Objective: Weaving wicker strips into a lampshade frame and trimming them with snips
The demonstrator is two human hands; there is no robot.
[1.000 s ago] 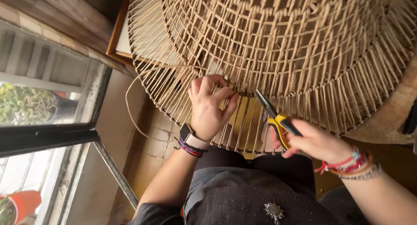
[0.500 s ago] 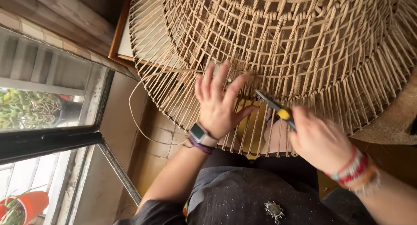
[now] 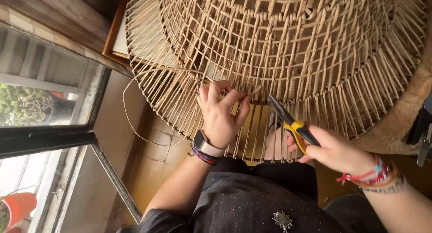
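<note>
Here, two hands work at the near edge of a large woven cord shade.

Head view: the woven shade [image 3: 288, 48] fills the frame from 10 to 3 o'clock. The left hand [image 3: 220, 113], just left of centre, has its fingers curled and pinching a cord strand [image 3: 135, 102] that loops out toward 9 o'clock. The right hand [image 3: 335, 149], at 4 o'clock, is clenched round yellow-handled pliers [image 3: 290, 122], whose tips point up toward the shade's rim, close beside the left fingers.
</note>
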